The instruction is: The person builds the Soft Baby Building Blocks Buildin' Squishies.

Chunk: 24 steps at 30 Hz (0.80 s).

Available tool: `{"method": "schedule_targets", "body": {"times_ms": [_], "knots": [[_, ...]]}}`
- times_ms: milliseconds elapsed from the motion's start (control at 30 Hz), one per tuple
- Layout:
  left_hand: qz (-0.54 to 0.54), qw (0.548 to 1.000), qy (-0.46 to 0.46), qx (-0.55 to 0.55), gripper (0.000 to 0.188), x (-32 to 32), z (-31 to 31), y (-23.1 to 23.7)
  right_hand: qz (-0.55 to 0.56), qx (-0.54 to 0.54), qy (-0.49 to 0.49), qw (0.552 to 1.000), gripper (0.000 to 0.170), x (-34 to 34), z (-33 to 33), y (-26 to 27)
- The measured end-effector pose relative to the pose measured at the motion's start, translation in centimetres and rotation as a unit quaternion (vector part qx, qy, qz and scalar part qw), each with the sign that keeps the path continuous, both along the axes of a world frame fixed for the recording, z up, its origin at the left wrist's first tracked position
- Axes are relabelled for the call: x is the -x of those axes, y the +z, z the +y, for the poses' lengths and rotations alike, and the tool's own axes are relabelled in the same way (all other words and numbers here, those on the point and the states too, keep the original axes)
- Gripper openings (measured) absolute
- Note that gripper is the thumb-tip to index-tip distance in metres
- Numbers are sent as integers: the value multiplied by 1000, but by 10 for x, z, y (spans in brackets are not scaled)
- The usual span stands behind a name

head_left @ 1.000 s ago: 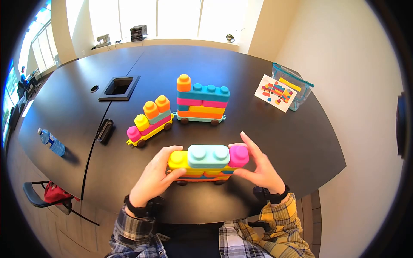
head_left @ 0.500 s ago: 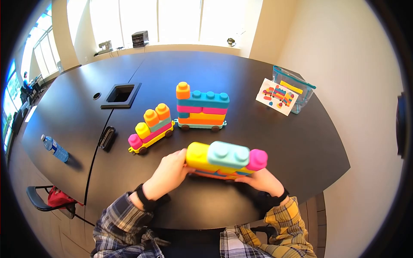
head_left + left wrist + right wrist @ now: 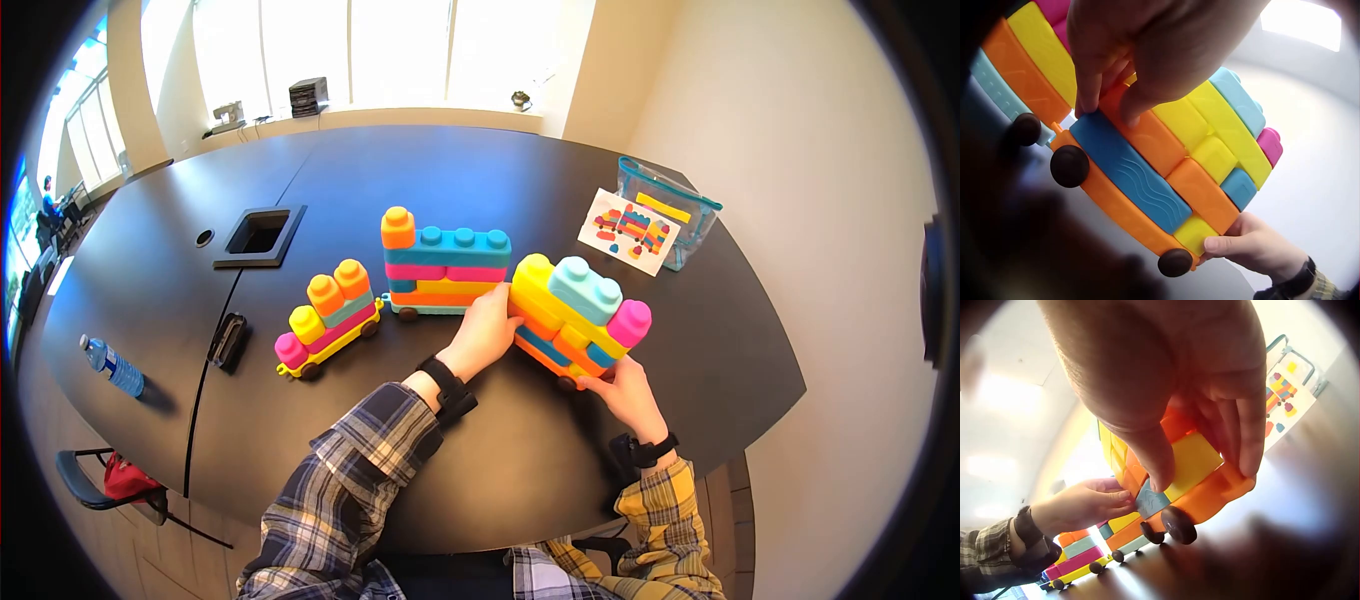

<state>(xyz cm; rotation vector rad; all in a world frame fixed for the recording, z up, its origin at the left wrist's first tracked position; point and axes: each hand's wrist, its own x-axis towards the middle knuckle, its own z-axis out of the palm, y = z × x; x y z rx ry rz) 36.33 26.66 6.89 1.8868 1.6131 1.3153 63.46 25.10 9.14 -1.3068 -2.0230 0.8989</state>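
Both hands hold a toy train car [image 3: 572, 318], stacked from yellow, orange and blue blocks on an orange wheeled base, with a pale aqua block and a pink one on top. My left hand [image 3: 482, 332] grips its left end, thumb on an orange block in the left wrist view. At the right end, low by the wheel, my right hand [image 3: 630, 396] grips it. The car slants down to the right. Its left end meets the teal-topped train car [image 3: 450, 271]; in the left wrist view the orange base's end [image 3: 1056, 139] is right at that car's aqua base [image 3: 997, 87].
A smaller yellow-based train car [image 3: 338, 328] is joined at the left of the teal-topped one. Behind on the right, a picture card [image 3: 628, 230] leans on a clear zip bag [image 3: 690, 215]. A black case [image 3: 229, 342] and a water bottle [image 3: 112, 366] are at left.
Both hands have carried the held car up and right from the table's near side, turning it to slant. Its left end now meets the teal-topped car, which stays in place.
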Motion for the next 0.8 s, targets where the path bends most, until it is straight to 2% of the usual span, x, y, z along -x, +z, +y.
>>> {"method": "schedule_targets", "body": {"times_ms": [33, 100, 333, 433, 500, 533, 567, 633, 667, 733, 767, 800], "knots": [[0, 1000, 1, 0, 40, 0, 1, 1, -12, -4, -8, 1000, 49, 1, 2, 0], [-12, 997, -11, 72, 38, 0, 4, 2, -18, -8, -7, 1000, 49, -2, 7, -3], [-73, 996, -10, 59, 35, -3, 14, -10, -26, -12, -12, 1000, 53, -2, 12, -11], [-70, 994, -34, 73, 45, 4, 17, -13, -10, -3, -10, 1000, 56, -6, 15, -19], [-9, 998, -38, 50, 53, 10, 10, -17, -24, -22, 2, 999, 59, -9, 14, -18], [29, 999, -11, 30, 61, 12, -3, -11, -40, -41, 7, 998, 62, -10, 11, -15], [46, 999, -21, -6, 59, 17, -16, -5, -39, -46, 10, 998, 62, -11, 8, -11], [91, 993, -56, -56, 53, 33, -50, 13, -77, -175, 0, 982, 61, -16, -4, -1], [121, 987, -80, -70, 50, 42, -75, 29, -76, -179, 2, 981, 61, -19, -13, 6], [175, 982, -67, -29, 30, 57, -129, 57, -50, -206, -57, 976, 49, -27, -36, 21], [178, 982, -45, -31, 23, 65, -155, 65, -47, -208, -57, 975, 49, -29, -48, 27], [181, 983, -24, -32, 16, 72, -180, 69, -4, -197, -74, 977, 43, -32, -60, 33]]}}
